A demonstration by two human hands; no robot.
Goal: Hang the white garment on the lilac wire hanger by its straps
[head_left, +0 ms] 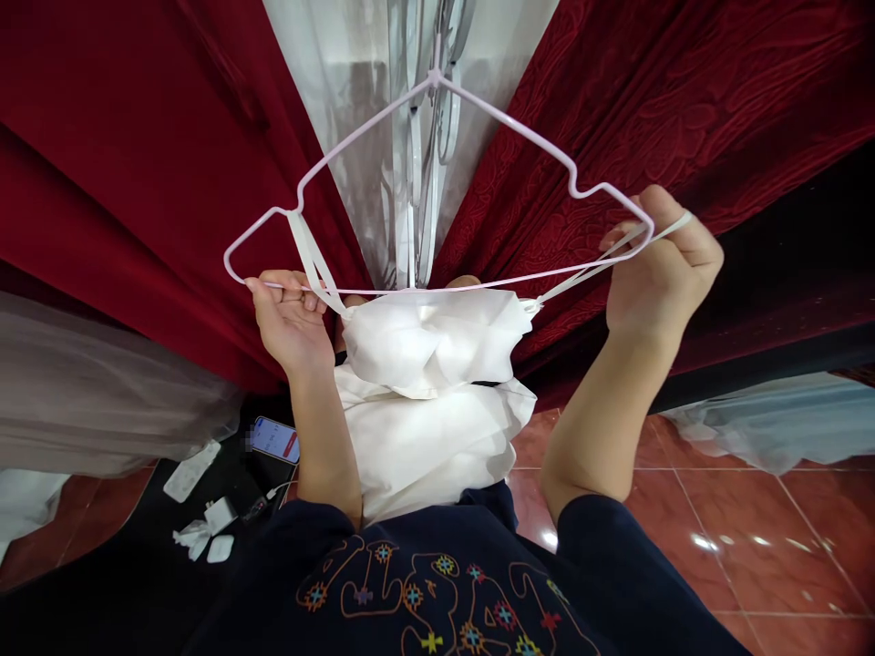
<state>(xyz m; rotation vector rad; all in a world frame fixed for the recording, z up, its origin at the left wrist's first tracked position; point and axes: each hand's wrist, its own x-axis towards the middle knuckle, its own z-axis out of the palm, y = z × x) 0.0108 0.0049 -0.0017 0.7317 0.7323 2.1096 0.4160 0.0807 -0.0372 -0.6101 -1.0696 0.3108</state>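
A pale pink clothes hanger is held up in front of me, its top near a white metal rack. From it hangs a white strappy top, with one strap looped in the hanger's left notch. My left hand is closed around the hanger's lower left bar, close to that strap. On the other side my right hand is closed on the second strap, pulling it out taut past the hanger's right corner. The cloth below bunches against my lap.
Dark red curtains hang on both sides, with the white metal rack between them. At lower left, a phone, a white charger and a small white case lie on a black surface. Red tiles cover the floor.
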